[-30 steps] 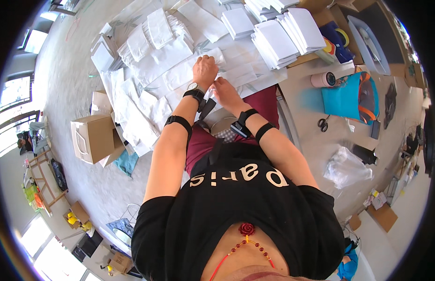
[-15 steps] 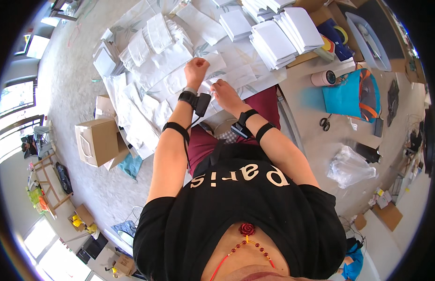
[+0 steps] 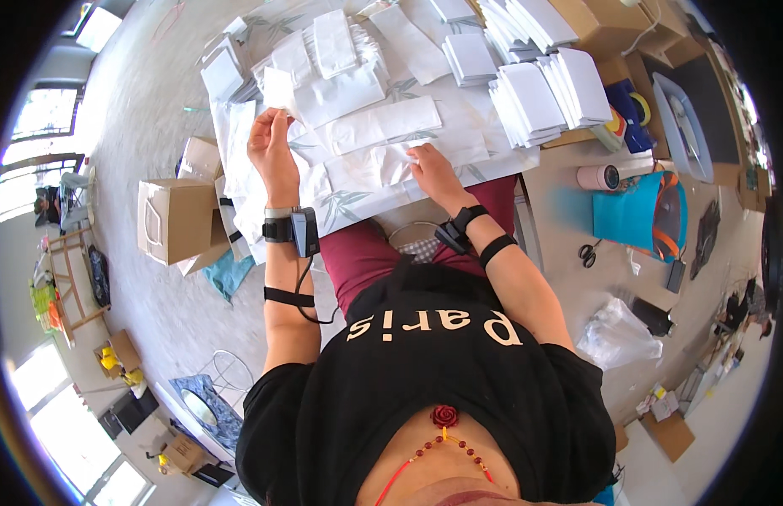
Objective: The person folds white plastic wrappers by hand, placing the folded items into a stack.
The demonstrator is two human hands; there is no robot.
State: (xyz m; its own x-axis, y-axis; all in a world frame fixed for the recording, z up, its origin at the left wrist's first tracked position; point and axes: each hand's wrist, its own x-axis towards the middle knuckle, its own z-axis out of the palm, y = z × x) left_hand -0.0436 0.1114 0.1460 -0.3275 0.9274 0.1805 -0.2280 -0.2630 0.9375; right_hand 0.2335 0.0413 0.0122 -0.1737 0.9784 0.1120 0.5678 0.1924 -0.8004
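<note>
My left hand [image 3: 275,156] is raised over the left part of the table, with fingers pinched together at the lower edge of a small bright white paper piece [image 3: 279,88]. Close to the table's near edge, my right hand [image 3: 438,173] has its fingertips closed on a thin, flat white bag [image 3: 393,164]. Just beyond it lies another flat white bag [image 3: 383,124], lengthwise. Farther back is a pile of overlapping white bags [image 3: 324,59]. More loose white bags or sheets lie beneath and around my left hand; their exact kind is hard to make out.
Stacks of folded white paper [image 3: 530,103] stand at the table's far right. Beyond them are cardboard boxes and a pale blue tray [image 3: 682,126]. A pink cylinder [image 3: 598,177], turquoise bag [image 3: 636,215] and black scissors [image 3: 589,254] are to the right. A cardboard box [image 3: 168,221] stands left.
My left hand has moved left, away from the right hand, and a small white paper piece now shows at its fingertips. My right hand stays near the bag. The whole view has shifted slightly.
</note>
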